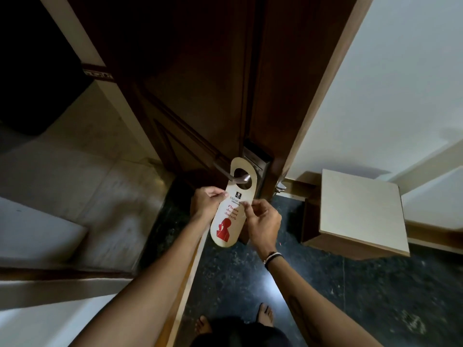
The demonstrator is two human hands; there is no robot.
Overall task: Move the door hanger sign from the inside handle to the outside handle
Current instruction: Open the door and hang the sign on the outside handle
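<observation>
A cream door hanger sign (231, 214) with red "Please do not disturb" print and a red figure hangs with its round hole over the metal lever handle (224, 174) on the dark wooden door (195, 78). My left hand (205, 200) pinches the sign's left edge just below the hole. My right hand (263, 221) grips its right edge at mid-height. A second metal handle (280, 187) pokes out on the door's other side, to the right of the door edge. The lock plate (256, 156) sits above the lever.
The door stands ajar, its edge facing me. A white-topped wooden cabinet (358, 211) stands to the right on the dark speckled floor (250, 276). A light wall (388, 83) rises on the right, pale tiled floor (87, 171) lies on the left. My bare feet (265, 314) are at the bottom.
</observation>
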